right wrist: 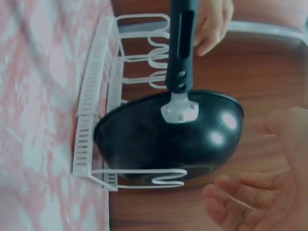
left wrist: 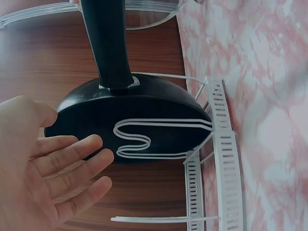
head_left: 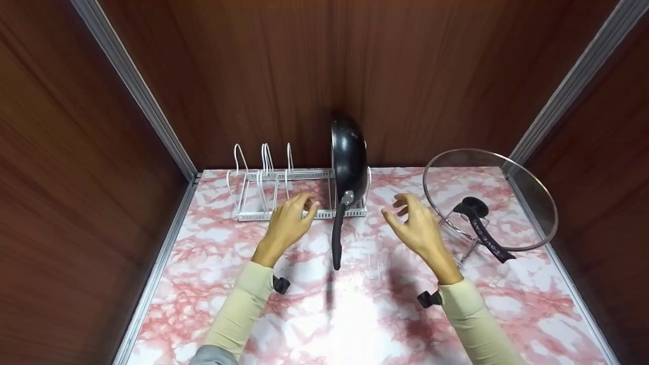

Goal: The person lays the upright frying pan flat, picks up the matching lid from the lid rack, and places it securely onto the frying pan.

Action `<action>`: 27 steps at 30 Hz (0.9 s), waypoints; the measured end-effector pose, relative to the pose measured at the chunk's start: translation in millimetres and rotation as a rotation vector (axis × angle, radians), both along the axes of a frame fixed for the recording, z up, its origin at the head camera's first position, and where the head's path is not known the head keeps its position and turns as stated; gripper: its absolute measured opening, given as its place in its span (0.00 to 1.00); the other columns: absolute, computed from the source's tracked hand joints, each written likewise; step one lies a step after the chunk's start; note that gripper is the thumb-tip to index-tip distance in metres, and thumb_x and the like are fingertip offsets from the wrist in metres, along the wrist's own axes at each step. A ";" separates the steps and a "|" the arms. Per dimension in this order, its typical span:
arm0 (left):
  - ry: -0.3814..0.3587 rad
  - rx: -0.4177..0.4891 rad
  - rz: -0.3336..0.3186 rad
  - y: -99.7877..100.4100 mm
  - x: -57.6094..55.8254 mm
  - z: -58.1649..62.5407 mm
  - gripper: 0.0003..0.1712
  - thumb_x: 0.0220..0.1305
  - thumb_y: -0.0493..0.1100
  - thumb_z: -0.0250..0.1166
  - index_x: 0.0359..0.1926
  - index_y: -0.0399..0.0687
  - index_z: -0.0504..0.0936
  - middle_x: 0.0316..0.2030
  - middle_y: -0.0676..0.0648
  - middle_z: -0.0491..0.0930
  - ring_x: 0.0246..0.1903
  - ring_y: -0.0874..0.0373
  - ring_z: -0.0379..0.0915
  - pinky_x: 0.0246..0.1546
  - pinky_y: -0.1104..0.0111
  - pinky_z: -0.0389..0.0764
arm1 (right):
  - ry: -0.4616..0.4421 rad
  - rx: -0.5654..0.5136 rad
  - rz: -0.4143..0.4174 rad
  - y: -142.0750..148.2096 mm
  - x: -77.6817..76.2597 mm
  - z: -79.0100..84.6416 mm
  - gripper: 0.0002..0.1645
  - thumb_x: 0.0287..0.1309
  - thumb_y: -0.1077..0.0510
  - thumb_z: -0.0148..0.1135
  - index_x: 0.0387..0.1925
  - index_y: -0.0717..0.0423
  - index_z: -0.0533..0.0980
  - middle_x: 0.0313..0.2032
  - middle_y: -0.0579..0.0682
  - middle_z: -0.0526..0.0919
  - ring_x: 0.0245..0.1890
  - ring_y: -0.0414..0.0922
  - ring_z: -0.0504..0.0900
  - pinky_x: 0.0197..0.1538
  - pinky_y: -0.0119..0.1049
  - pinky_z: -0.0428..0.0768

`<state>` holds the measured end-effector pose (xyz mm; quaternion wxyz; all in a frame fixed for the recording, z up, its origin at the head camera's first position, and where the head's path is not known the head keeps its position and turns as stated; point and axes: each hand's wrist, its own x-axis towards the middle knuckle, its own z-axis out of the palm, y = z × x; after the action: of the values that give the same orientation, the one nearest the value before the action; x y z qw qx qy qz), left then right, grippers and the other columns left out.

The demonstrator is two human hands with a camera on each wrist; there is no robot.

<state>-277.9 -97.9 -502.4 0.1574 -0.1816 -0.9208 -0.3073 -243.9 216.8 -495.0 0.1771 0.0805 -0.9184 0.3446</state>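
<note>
A black frying pan (head_left: 350, 157) stands on its edge in a white wire rack (head_left: 299, 215), its handle (head_left: 337, 238) pointing toward me. To the left of the handle, my left hand (head_left: 291, 218) hovers in front of the rack with loosely bent fingers and nothing in them. On the other side, my right hand (head_left: 416, 223) is held apart from the pan, its fingers also relaxed and bare. In the left wrist view the pan (left wrist: 159, 106) sits between wire dividers beyond my fingers (left wrist: 72, 180). The right wrist view shows the pan's rounded underside (right wrist: 168, 139).
A glass lid (head_left: 527, 203) with a black handle (head_left: 484, 233) leans on a wire stand (head_left: 469, 248) at the right. Wood-patterned panels (head_left: 228, 76) with metal edge strips enclose the back and sides. Pink-and-white marbled surface (head_left: 213, 284) lies beneath everything.
</note>
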 end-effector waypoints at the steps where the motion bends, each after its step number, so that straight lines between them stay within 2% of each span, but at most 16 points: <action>1: 0.006 0.009 0.004 1.3 0.3 -1.0 0.13 0.77 0.47 0.62 0.54 0.49 0.86 0.39 0.49 0.89 0.41 0.47 0.88 0.42 0.50 0.85 | -0.004 -0.012 0.000 -2.3 0.9 -0.4 0.30 0.66 0.45 0.71 0.60 0.59 0.78 0.49 0.56 0.89 0.44 0.54 0.89 0.44 0.51 0.85; 5: 0.010 0.027 0.028 6.0 1.8 -3.9 0.12 0.78 0.48 0.62 0.51 0.47 0.87 0.38 0.48 0.89 0.38 0.47 0.87 0.42 0.50 0.85 | -0.028 -0.039 -0.007 -12.1 5.2 -1.9 0.30 0.67 0.44 0.71 0.61 0.58 0.79 0.48 0.53 0.90 0.41 0.52 0.89 0.43 0.49 0.85; 10: -0.032 0.071 0.057 12.7 3.6 -7.5 0.15 0.79 0.50 0.61 0.51 0.48 0.87 0.40 0.48 0.90 0.41 0.50 0.88 0.44 0.52 0.85 | -0.042 -0.096 0.005 -25.0 10.3 -5.8 0.27 0.67 0.46 0.71 0.59 0.59 0.79 0.46 0.53 0.90 0.40 0.52 0.89 0.42 0.46 0.86; 18: -0.052 0.154 0.062 19.5 3.2 -10.0 0.15 0.79 0.48 0.61 0.51 0.43 0.87 0.40 0.46 0.89 0.40 0.50 0.87 0.46 0.54 0.86 | -0.074 -0.218 0.028 -48.5 17.5 -13.0 0.23 0.68 0.51 0.71 0.57 0.59 0.80 0.43 0.53 0.90 0.40 0.50 0.89 0.40 0.35 0.84; 27: -0.094 0.238 0.040 28.6 6.9 -22.6 0.15 0.79 0.47 0.60 0.52 0.43 0.87 0.40 0.46 0.90 0.40 0.51 0.88 0.47 0.57 0.88 | -0.135 -0.292 0.034 -68.4 32.5 -28.2 0.21 0.68 0.52 0.71 0.56 0.59 0.80 0.43 0.52 0.90 0.39 0.47 0.88 0.42 0.35 0.85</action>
<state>-270.9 -69.3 -525.0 0.1406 -0.1287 -0.8875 -0.4195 -211.5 148.4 -523.2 0.1191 0.0461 -0.8668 0.4820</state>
